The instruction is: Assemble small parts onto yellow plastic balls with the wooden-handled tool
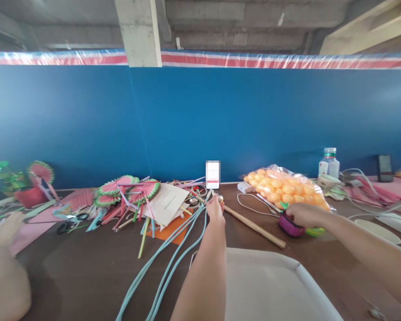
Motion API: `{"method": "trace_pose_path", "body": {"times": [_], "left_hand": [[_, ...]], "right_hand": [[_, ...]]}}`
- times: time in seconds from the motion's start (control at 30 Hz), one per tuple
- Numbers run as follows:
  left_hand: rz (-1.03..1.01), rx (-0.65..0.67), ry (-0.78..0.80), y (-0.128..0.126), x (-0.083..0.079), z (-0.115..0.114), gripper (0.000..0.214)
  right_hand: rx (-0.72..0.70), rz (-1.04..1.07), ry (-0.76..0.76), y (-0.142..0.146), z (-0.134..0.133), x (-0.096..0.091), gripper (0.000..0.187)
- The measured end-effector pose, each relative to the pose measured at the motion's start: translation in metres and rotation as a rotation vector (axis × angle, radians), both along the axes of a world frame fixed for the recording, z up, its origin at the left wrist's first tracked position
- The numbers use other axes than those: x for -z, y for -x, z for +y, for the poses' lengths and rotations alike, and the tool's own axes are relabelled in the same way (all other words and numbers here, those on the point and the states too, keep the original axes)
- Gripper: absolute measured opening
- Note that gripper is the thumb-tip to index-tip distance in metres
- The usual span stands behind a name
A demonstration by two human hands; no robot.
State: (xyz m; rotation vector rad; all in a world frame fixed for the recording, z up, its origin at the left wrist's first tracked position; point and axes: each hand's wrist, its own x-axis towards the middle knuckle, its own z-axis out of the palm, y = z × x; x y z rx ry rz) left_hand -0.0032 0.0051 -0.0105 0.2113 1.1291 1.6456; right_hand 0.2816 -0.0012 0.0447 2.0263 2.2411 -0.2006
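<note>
My left hand (215,208) reaches to the back middle of the table, fingers closed near a small silver round piece (220,198) and the end of a wooden stick (257,226). What lies between the fingers is hidden. Light blue cords (167,243) run from beside this hand towards the front edge. On the right, my right hand (296,215) is closed on a purple rounded thing (290,225) with a green tip. A yellow-green piece (315,232) shows beneath that hand. A phone (213,174) stands upright just behind my left hand.
A white tray (263,276) lies in front. Behind my right hand is a clear bag of orange balls (285,185). Paper fans (116,189), paper sheets (167,203) and scissors (67,225) crowd the left. Another person's arm (5,276) enters there. Bottles (329,164) stand back right.
</note>
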Motion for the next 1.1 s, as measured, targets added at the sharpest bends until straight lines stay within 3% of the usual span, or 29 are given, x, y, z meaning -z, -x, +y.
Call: {"method": "trace_pose_path", "body": {"times": [0.1, 0.3, 1.1], "left_hand": [[-0.01, 0.008, 0.011, 0.0, -0.001, -0.001, 0.02], [-0.002, 0.023, 0.009, -0.001, -0.001, -0.001, 0.021], [0.01, 0.035, 0.018, -0.001, 0.0, 0.001, 0.021]], "right_hand": [[-0.02, -0.116, 0.094, 0.007, -0.003, -0.005, 0.02], [0.0, -0.124, 0.097, 0.015, -0.009, -0.012, 0.019], [-0.039, -0.128, 0.097, 0.008, -0.002, -0.006, 0.015]]}}
